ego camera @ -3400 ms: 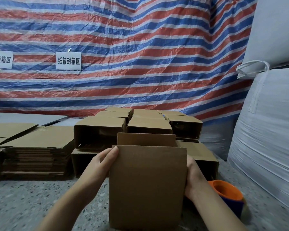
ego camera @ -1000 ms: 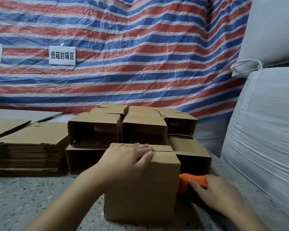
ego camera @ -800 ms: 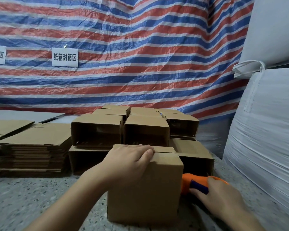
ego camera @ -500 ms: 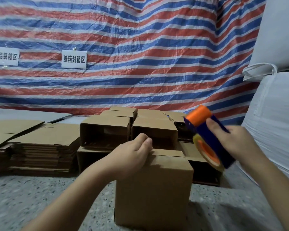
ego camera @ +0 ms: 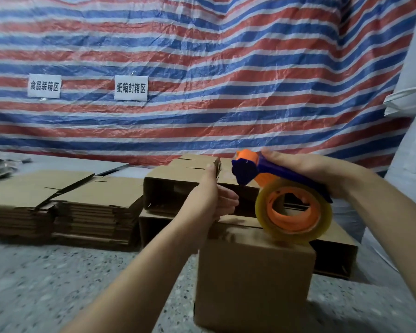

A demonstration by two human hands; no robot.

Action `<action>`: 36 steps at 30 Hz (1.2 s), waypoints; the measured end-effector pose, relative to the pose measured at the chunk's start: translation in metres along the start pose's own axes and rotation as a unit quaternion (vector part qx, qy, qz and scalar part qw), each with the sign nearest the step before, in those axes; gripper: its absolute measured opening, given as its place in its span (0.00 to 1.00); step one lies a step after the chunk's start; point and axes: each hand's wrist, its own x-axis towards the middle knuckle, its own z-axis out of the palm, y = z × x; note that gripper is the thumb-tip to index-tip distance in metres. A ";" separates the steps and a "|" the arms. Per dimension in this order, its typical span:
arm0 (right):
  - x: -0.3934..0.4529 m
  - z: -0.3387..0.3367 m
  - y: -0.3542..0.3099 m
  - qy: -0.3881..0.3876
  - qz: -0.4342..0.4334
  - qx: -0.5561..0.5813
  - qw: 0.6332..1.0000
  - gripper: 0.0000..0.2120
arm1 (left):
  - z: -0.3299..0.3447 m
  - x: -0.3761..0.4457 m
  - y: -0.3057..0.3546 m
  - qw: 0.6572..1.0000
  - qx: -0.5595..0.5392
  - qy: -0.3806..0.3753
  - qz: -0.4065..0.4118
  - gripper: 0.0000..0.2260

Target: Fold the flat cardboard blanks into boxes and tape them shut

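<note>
While right hand (ego camera: 305, 171) grips dispenser (ego camera: 262, 171) | roll (ego camera: 296, 212) touches box (ego camera: 252, 280)

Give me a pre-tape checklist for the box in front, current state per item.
1. Tape dispenser in hand: ok, the right hand grips its blue handle.
2. Tape roll over the box: ok, it sits at the top face; contact cannot be told.
3. Top flaps closed: ok, folded down flat along the visible edge.
4. Box steadied: not ok, the left hand is open at the far left top edge, not pressing the flaps.
5. Tape end started on the cardboard: cannot tell, the roll hides it.
6. Room behind for the pull: cannot tell, the stacked open boxes stand close behind.
</note>
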 end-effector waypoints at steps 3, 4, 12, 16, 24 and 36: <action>0.002 -0.001 0.001 -0.014 -0.013 -0.007 1.000 0.40 | -0.003 0.004 0.009 0.998 -0.039 -0.012 -0.046 0.28; 0.003 -0.002 0.001 -0.017 -0.016 -0.014 1.000 0.41 | -0.004 0.004 0.012 0.997 -0.044 -0.013 -0.061 0.26; 0.007 0.000 -0.003 -0.011 -0.021 -0.039 0.999 0.42 | 0.002 0.007 0.018 0.998 -0.006 -0.009 -0.069 0.13; 0.009 -0.001 -0.004 -0.019 -0.016 -0.048 0.999 0.40 | 0.004 0.004 0.011 0.999 0.018 0.030 -0.015 0.06; 0.008 -0.027 -0.006 -0.053 0.032 -0.135 0.989 0.38 | 0.003 0.007 -0.002 0.989 -0.052 0.135 -0.035 0.08; 0.024 -0.013 -0.012 -0.054 0.043 -0.183 0.981 0.38 | -0.003 0.001 -0.007 0.920 -0.291 0.251 -0.074 0.09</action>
